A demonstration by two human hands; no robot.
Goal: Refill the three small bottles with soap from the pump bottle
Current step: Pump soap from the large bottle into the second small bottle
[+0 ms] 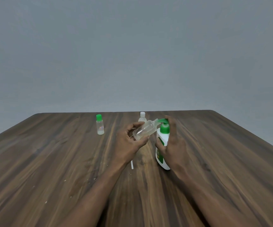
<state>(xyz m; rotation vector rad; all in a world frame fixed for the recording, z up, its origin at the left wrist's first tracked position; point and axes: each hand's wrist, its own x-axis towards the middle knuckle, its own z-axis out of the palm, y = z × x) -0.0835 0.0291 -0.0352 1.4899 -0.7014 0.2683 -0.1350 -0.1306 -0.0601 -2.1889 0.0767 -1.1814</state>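
My left hand (129, 140) holds a clear, uncapped small bottle (144, 129) tilted, its threaded neck pointing up and right at the green spout of the pump bottle (162, 141). The pump bottle is white with a green pump head and stands on the wooden table (67, 161). My right hand (173, 141) wraps round its body, with a finger on top of the pump head. A second small bottle with a green cap (100, 124) stands to the left. A third with a white cap (142, 117) stands behind the held one, partly hidden.
A thin white strip (132, 164) lies on the table below my left hand. Small pale specks dot the front left of the tabletop. A plain grey wall rises behind the table's far edge.
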